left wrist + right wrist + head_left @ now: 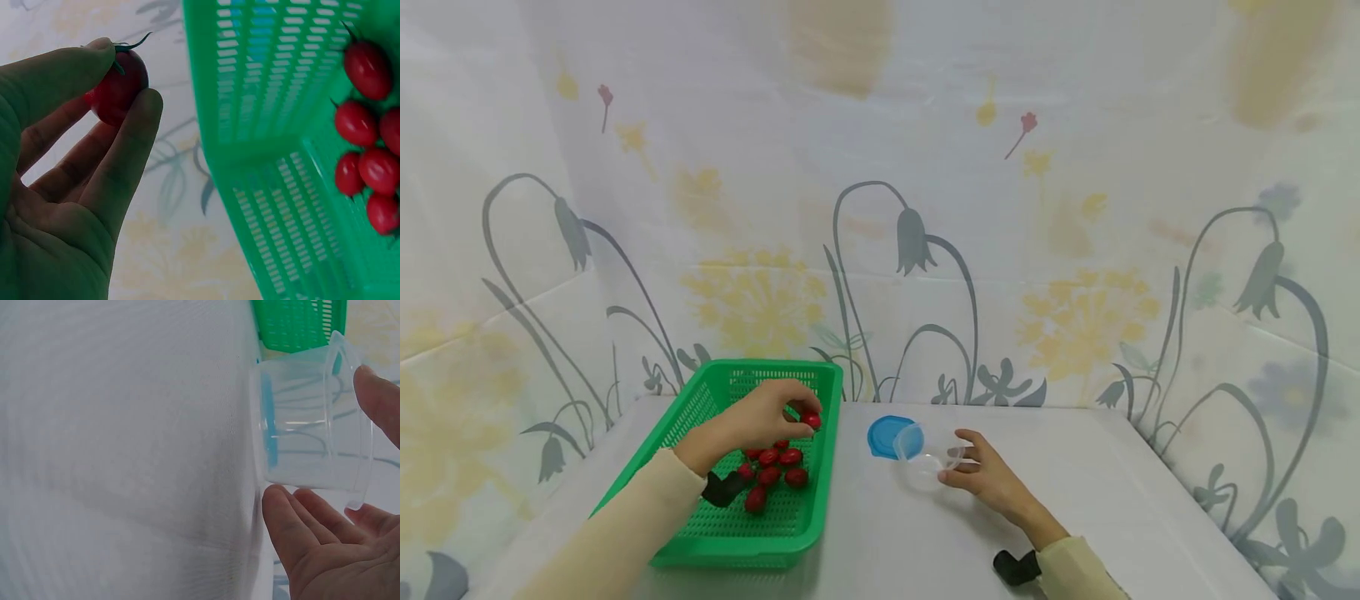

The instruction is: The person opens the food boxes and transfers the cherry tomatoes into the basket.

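My left hand (758, 417) pinches one red cherry tomato (122, 90) between thumb and fingertips; its green stem sticks up in the left wrist view. In the head view this hand is over the right part of a green plastic basket (829, 475). Several more cherry tomatoes (768, 477) lie on the basket floor. At the right, my right hand (996, 481) holds a clear plastic cup-like container (300, 425) by its side, thumb at the rim and fingers along the wall. The container stands on the table, with no tomato visible inside.
A blue lid (887, 435) lies on the white table (880, 517) just behind the container, partly seen through it. The basket's raised wall stands left of the lid. A flower-printed cloth (910, 317) closes off the back and sides.
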Demonstrator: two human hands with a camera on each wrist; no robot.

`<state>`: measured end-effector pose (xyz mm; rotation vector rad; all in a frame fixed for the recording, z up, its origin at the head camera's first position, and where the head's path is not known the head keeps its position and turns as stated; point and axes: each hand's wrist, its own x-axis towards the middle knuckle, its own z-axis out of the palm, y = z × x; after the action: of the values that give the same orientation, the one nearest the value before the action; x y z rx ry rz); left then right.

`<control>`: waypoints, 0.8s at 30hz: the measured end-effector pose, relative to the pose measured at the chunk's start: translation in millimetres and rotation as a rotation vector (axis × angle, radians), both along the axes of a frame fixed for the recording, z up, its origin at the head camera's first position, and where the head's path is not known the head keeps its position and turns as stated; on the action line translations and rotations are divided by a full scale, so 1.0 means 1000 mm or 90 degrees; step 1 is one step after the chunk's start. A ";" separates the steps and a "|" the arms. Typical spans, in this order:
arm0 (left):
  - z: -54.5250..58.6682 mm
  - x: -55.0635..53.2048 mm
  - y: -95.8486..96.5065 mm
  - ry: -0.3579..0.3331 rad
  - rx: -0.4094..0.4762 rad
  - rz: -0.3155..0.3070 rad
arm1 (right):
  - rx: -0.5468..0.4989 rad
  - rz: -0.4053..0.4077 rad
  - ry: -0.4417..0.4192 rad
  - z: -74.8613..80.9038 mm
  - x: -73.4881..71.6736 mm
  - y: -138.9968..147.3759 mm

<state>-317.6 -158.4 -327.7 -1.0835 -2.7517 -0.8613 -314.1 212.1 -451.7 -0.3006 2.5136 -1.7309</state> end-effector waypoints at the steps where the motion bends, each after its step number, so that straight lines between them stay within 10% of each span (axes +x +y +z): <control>1: -0.001 -0.001 -0.005 0.003 -0.002 0.009 | -0.001 -0.001 -0.001 0.000 0.000 0.000; 24: -0.042 -0.021 -0.076 -0.057 -0.057 0.051 | -0.010 0.007 0.008 0.000 0.000 -0.001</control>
<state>-339.1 -234.3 -369.5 -0.9620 -2.9110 -0.8037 -313.8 210.9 -451.8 -0.3257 2.5036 -1.7503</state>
